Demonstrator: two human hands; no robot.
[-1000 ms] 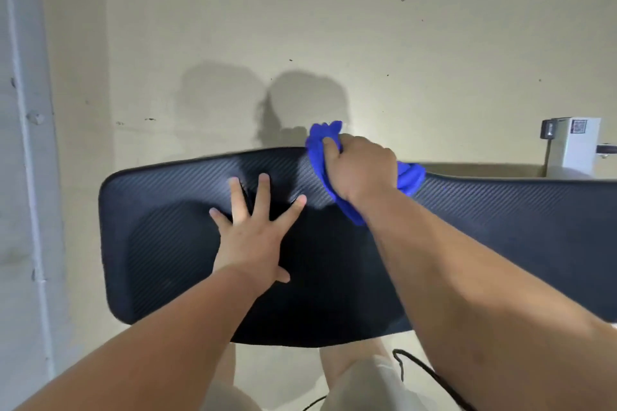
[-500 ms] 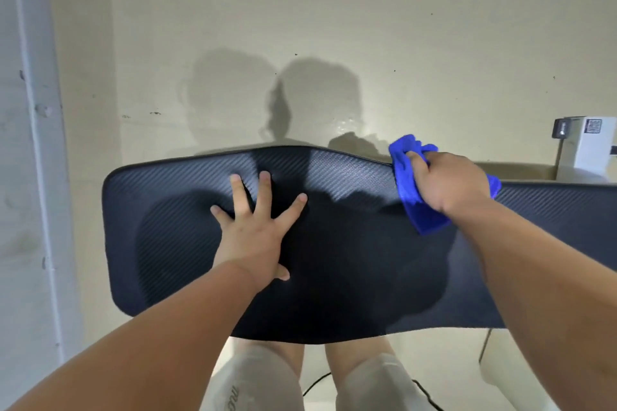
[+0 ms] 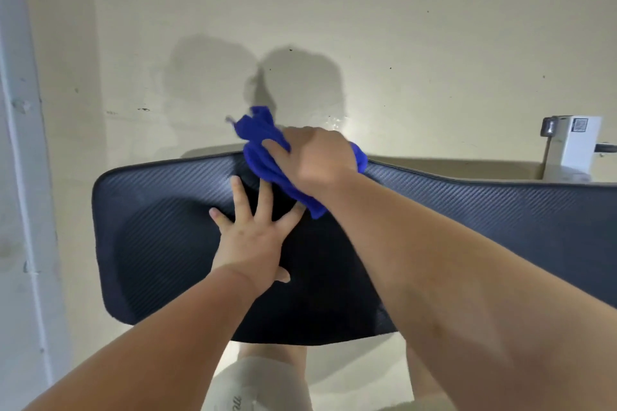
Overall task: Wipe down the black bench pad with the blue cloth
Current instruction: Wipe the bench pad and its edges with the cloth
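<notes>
The black bench pad (image 3: 160,227) has a woven carbon-like texture and stretches across the view from left to right. My left hand (image 3: 250,237) lies flat on it with fingers spread, holding nothing. My right hand (image 3: 317,157) is shut on the bunched blue cloth (image 3: 263,150) and presses it on the pad's far edge, just above the left hand's fingertips. Part of the cloth sticks up past the far edge; its lower end hangs near my left index finger.
A beige floor (image 3: 400,27) lies beyond the pad, with shadows on it. A white post (image 3: 23,177) runs down the left side. A white box-like fitting (image 3: 574,143) stands at the right behind the pad. My knees (image 3: 253,377) show below the pad's near edge.
My right hand swept the cloth right along the far edge, then back left, and now sits near the left hand's fingertips. The left hand has stayed flat in place.
</notes>
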